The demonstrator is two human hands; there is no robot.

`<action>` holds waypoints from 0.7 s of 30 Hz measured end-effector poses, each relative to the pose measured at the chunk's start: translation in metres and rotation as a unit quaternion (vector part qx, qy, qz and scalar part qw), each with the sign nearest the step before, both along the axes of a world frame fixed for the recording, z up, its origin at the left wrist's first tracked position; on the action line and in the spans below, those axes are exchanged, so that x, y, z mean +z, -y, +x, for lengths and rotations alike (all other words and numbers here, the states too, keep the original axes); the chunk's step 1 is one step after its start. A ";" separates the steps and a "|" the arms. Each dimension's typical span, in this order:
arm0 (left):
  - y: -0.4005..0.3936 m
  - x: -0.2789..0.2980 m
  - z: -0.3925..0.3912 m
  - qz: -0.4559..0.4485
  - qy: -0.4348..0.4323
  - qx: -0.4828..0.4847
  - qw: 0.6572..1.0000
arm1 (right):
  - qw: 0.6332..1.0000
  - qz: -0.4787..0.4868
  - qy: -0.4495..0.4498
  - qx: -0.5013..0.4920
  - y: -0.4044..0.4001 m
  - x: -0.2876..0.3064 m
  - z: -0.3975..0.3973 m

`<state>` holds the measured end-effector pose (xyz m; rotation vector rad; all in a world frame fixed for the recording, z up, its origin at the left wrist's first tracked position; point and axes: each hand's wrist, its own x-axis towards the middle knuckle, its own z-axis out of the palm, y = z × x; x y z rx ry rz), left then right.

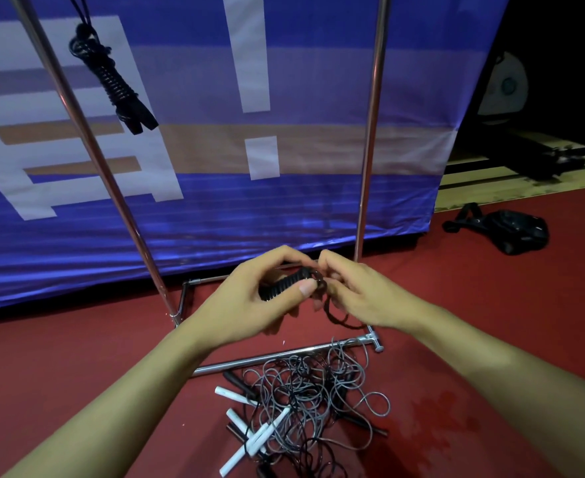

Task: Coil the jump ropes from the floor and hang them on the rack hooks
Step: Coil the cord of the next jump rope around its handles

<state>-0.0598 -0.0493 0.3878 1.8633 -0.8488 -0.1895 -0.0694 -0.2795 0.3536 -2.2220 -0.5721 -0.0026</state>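
Observation:
My left hand (249,298) grips a black jump rope bundle (285,284), its cord wound tightly around the handles. My right hand (356,294) pinches the cord's loose end at the bundle's right tip, and a short loop of it hangs below the fingers. Both hands are held above the foot of a chrome rack (370,132). A second black coiled rope (111,77) hangs from the rack at upper left. On the red floor below lies a tangled pile of grey and black ropes (311,401) with white handles (249,439) and black ones.
The rack's base bar (284,355) lies on the floor just behind the pile. A blue banner (215,201) stands behind the rack. A black bag (518,231) sits on the floor at right. Dark equipment stands at far right.

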 end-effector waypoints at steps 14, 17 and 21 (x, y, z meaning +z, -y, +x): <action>-0.006 0.001 0.001 -0.027 -0.077 -0.066 0.995 | 0.997 -0.022 0.053 -0.057 -0.008 -0.001 0.002; -0.006 0.002 0.002 -0.008 -0.078 -0.078 0.994 | 0.998 -0.010 0.021 -0.053 -0.013 0.003 0.003; -0.003 0.002 0.000 0.000 -0.063 -0.059 0.996 | 0.998 -0.041 0.002 -0.049 -0.010 -0.004 0.004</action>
